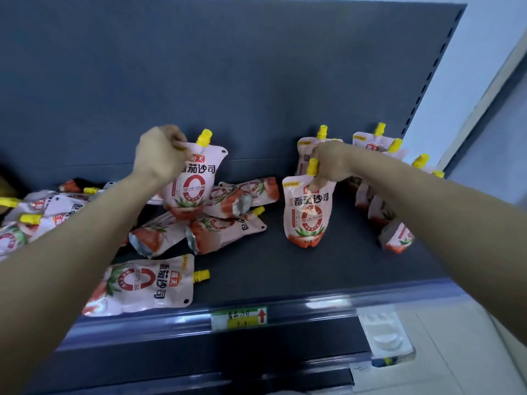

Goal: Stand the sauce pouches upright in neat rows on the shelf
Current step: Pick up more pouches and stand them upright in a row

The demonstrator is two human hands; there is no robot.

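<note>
Left hand point(159, 158) pinches a 番茄沙司 pouch point(196, 192) over the heap point(225, 226); right hand point(332, 163) grips an upright pouch point(309, 215) by its yellow spout point(312, 166), right of the heap.

Held pouch point(192, 189) in left hand point(159, 155) reads 番茄沙司, w/ 零添加 inside a red ring. Same text on standing pouch point(309, 212) gripped under right hand point(330, 163) and on flat pouch point(148, 283) below left forearm, whose logo reads 海天. Shelf-edge tag point(239, 319), below & btwn both hands: red up-arrow, print too blurred to read.
</note>
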